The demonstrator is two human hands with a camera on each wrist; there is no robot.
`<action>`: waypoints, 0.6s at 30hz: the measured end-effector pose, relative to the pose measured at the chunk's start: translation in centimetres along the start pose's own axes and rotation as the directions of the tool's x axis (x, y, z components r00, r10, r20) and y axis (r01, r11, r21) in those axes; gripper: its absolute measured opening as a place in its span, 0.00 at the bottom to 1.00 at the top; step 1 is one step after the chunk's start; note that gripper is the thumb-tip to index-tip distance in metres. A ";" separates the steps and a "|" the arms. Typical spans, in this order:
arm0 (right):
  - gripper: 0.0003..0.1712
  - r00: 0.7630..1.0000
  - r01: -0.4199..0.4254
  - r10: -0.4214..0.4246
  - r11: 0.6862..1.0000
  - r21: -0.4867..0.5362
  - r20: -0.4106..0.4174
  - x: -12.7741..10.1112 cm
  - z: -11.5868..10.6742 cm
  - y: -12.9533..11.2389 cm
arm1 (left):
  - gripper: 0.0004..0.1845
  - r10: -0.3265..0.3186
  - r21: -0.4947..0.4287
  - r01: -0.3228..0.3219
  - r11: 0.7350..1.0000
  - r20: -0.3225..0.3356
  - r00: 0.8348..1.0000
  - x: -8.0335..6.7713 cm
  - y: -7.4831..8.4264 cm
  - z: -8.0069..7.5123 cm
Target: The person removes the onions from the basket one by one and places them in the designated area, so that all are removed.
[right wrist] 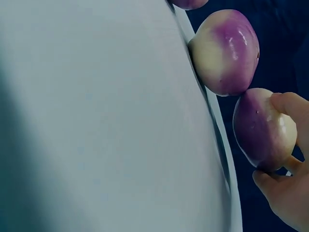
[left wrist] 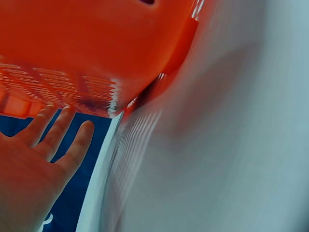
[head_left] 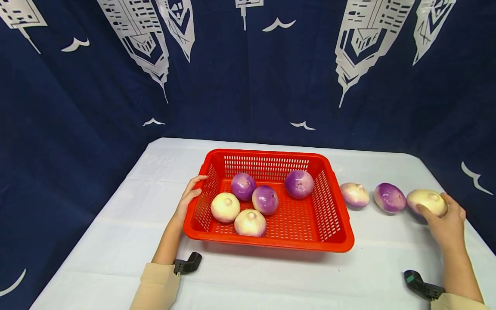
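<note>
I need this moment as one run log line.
left hand: touches red basket; right hand: grips rightmost vegetable; in basket: five vegetables; on white table: two more vegetables

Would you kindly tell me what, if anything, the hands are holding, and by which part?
The right hand grips the rightmost onion by its outer side, between thumb and fingers. The left hand only touches the red basket at its left rim.
</note>
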State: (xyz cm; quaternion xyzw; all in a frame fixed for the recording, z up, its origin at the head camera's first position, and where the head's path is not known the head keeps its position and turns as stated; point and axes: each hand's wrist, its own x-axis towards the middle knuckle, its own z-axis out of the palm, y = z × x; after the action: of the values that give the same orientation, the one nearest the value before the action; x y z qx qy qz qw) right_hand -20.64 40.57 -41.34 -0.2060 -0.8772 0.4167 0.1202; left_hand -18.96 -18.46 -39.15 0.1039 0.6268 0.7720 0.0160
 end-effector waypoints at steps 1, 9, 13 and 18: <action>0.44 1.000 0.007 -0.007 1.000 -0.007 0.007 0.1 0.0 0.2 | 0.21 0.001 -0.002 -0.001 1.000 0.001 1.000 0.0 0.0 0.0; 0.42 0.998 0.049 -0.048 0.998 -0.032 0.031 0.5 0.3 1.6 | 0.20 0.006 -0.003 -0.005 1.000 0.006 1.000 0.2 -0.1 -0.1; 0.42 0.999 0.041 -0.041 0.999 -0.011 0.017 0.5 0.4 1.7 | 0.20 0.005 0.000 -0.005 1.000 0.006 1.000 0.3 -0.1 -0.2; 0.43 0.999 0.045 -0.045 0.999 -0.002 0.013 0.3 0.4 1.9 | 0.21 -0.001 0.001 0.001 1.000 0.004 1.000 0.1 -0.2 -0.1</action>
State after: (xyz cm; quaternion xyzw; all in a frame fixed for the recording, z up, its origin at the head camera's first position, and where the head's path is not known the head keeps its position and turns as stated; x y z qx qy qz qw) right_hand -20.54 41.55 -43.09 -0.1837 -0.8829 0.4140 0.1238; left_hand -19.11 -18.54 -39.31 0.1053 0.6271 0.7716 0.0178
